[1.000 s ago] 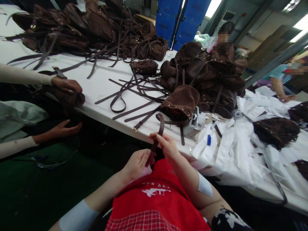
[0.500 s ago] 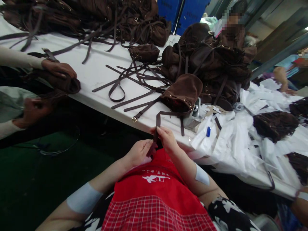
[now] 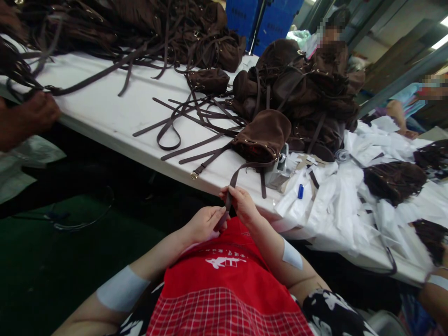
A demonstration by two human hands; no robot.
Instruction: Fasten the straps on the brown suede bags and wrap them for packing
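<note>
A dark brown strap (image 3: 236, 175) runs from a small brown drawstring bag (image 3: 262, 133) down over the table edge to my hands. My left hand (image 3: 207, 221) pinches the strap near its lower end. Just above, my right hand (image 3: 241, 200) is closed on the same strap between thumb and fingers. The bag lies on its side, its gathered mouth with metal eyelets facing me. A buckled strap (image 3: 206, 167) and several other straps spread left of it on the white table (image 3: 115, 133).
More brown bags are heaped behind (image 3: 294, 79) and at the far left. White wrapping sheets (image 3: 336, 200) and a small blue object (image 3: 300, 191) lie to the right. A co-worker's hand (image 3: 31, 119) is at the left edge; blue crates (image 3: 276, 23) stand at the back.
The strap's upper stretch now curves where it had a sharp bend. My hands have barely moved. At left, the co-worker's hands and brown bag have shifted further left.
</note>
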